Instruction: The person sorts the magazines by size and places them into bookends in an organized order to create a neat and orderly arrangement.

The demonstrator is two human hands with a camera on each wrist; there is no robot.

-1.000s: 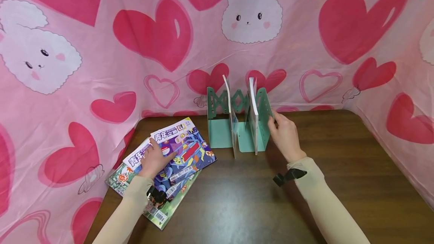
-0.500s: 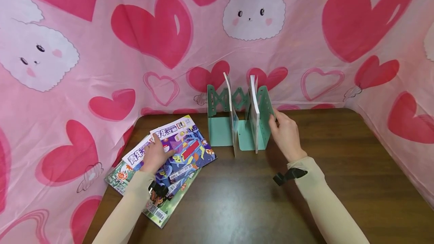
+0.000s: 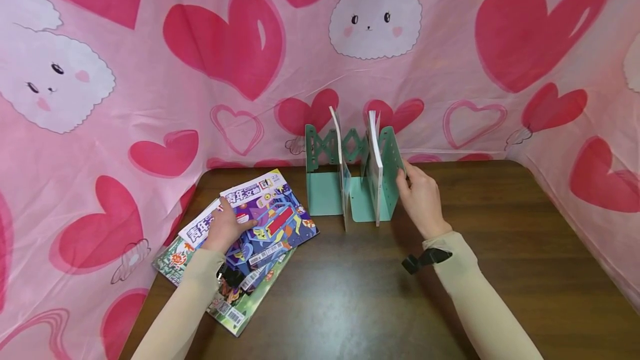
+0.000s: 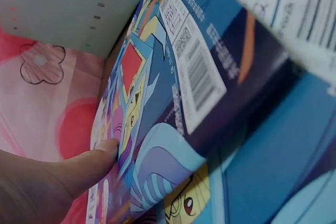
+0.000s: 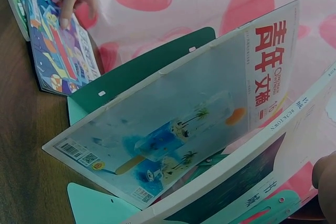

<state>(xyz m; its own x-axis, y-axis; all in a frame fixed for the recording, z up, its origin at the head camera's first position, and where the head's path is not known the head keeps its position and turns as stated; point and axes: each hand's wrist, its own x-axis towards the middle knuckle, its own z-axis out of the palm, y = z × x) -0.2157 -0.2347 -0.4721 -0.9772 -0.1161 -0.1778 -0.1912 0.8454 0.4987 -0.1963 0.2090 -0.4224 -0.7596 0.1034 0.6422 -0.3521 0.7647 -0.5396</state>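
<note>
Pinching a magazine [image 3: 275, 220] near the worktop's [image 3: 350, 288] far-left corner is the left hand [image 3: 225, 228]; right hand [image 3: 421, 198] grips the far-edge rack [image 3: 361, 204].

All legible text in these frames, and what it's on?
"青年文摘": purple top magazine.
"青年": magazine beneath it; rest covered.
"青年文摘", "16": ice-pop magazine.
"书城 BOOKTOWN": white spine; apparently "书城" again on that cover.
Barcode digits and other small print: too small or blurred.
</note>
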